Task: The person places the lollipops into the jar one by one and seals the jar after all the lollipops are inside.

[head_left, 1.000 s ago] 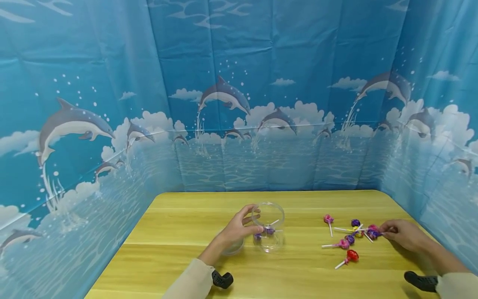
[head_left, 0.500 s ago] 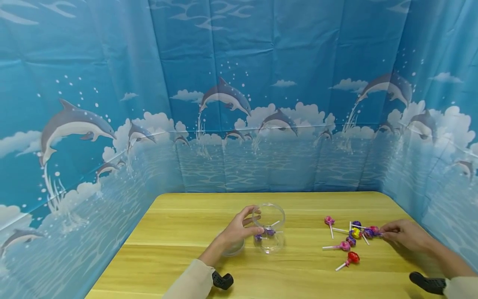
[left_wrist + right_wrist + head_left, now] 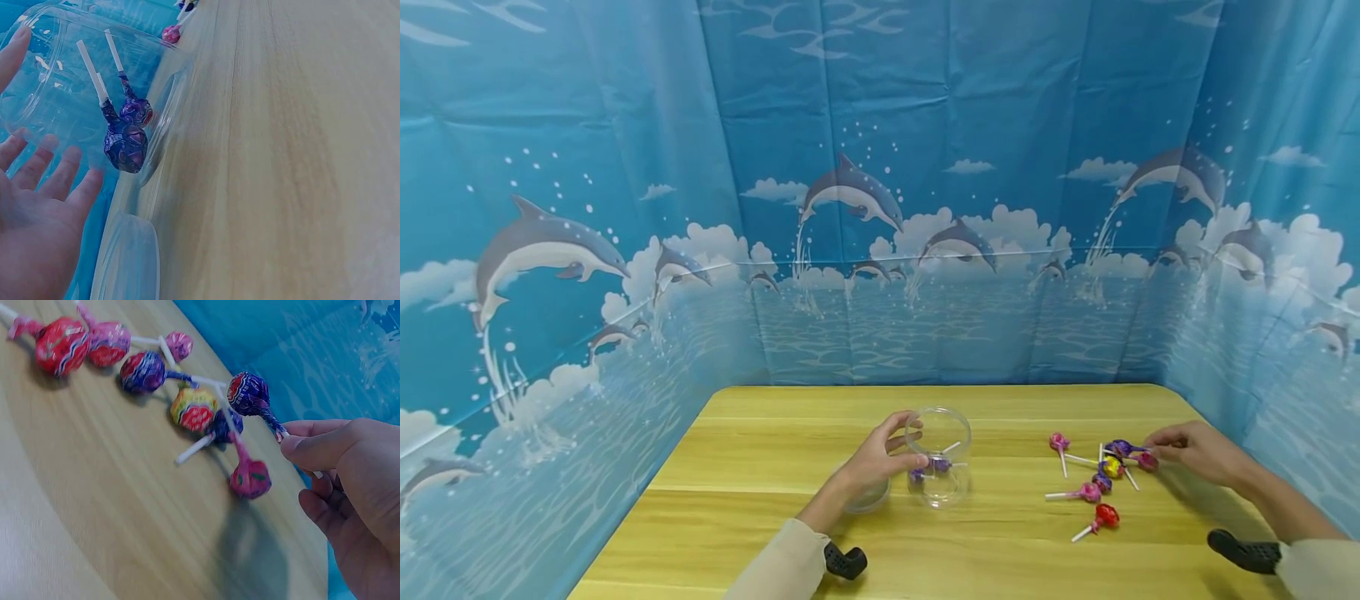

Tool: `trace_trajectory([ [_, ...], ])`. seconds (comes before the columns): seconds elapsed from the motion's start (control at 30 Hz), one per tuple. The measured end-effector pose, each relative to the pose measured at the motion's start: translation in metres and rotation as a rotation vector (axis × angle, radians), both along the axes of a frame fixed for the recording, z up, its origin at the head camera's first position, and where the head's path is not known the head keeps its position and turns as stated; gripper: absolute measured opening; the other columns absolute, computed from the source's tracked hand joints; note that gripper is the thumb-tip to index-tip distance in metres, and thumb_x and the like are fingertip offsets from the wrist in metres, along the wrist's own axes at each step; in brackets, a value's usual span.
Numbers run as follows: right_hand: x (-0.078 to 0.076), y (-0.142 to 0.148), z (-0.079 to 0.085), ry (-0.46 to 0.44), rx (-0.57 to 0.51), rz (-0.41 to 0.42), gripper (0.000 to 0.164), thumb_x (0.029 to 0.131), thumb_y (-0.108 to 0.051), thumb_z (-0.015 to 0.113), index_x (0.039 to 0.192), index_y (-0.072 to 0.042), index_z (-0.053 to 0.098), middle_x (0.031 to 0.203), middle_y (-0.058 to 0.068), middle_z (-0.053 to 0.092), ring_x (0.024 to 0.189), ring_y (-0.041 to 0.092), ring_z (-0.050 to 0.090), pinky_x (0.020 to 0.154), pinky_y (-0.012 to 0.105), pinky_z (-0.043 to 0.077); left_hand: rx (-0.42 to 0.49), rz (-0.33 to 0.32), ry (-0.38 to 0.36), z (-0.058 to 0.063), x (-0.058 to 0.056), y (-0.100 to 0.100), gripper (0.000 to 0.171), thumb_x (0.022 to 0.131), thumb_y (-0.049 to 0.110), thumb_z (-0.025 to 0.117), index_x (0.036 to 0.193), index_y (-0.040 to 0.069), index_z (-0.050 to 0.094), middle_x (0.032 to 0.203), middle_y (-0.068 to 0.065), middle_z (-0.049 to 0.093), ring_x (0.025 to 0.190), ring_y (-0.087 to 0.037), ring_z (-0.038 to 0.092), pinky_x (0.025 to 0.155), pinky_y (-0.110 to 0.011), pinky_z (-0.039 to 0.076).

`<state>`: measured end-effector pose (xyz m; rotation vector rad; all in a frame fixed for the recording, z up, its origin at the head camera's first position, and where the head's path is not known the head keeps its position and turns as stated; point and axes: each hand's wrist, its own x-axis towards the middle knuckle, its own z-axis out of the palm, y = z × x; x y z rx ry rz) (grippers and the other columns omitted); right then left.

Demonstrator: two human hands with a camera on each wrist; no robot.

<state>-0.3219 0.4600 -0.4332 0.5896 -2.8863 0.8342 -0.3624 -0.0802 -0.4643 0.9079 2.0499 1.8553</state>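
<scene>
No words for you to read here: in your right wrist view, printing shows on the red lollipop (image 3: 61, 349) at ten o'clock, yellow lollipop (image 3: 194, 409) at twelve and purple lollipop (image 3: 250, 394) at one, all too blurred.

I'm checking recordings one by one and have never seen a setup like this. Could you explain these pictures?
There is no machine: a person works bare-handed. The wide view comes from a camera on the head, the two close ones from a camera on each wrist. On the table lie loose wrapped lollipops: red, pink, yellow and purple. The left hand holds a clear jar with purple lollipops inside; beside it is a clear round piece, perhaps a lid. The right hand pinches another purple lollipop by its stick.
</scene>
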Motion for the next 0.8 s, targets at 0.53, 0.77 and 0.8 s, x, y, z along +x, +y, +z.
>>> trace_trajectory([
  [0.53, -0.005, -0.031, 0.018, 0.006, -0.019, -0.036, 0.021, 0.104, -0.011, 0.063, 0.115, 0.002, 0.075, 0.109, 0.013, 0.072, 0.085, 0.014, 0.064, 0.065, 0.031, 0.052, 0.013, -0.013, 0.005, -0.003, -0.002, -0.001, 0.077, 0.098, 0.027, 0.075, 0.161, 0.01, 0.034, 0.151, -0.007, 0.046, 0.144, -0.034, 0.042, 0.103, -0.041, 0.051],
  [0.77, -0.006, -0.046, 0.027, 0.0, -0.046, -0.018, 0.021, 0.105, -0.009, 0.061, 0.115, 0.003, 0.075, 0.105, 0.013, 0.072, 0.074, 0.009, 0.057, 0.061, 0.031, 0.048, 0.014, -0.001, -0.009, -0.002, -0.001, -0.002, 0.071, 0.098, 0.027, 0.076, 0.158, 0.018, 0.039, 0.15, -0.006, 0.047, 0.143, -0.033, 0.043, 0.103, -0.041, 0.051],
  [0.8, -0.007, -0.048, 0.028, 0.002, -0.041, -0.02, 0.021, 0.105, -0.01, 0.062, 0.114, 0.003, 0.075, 0.105, 0.011, 0.072, 0.074, 0.008, 0.057, 0.061, 0.031, 0.048, 0.016, -0.003, -0.01, -0.001, -0.001, -0.002, 0.071, 0.098, 0.027, 0.076, 0.158, 0.018, 0.039, 0.15, -0.006, 0.047, 0.143, -0.033, 0.043, 0.103, -0.041, 0.051],
])
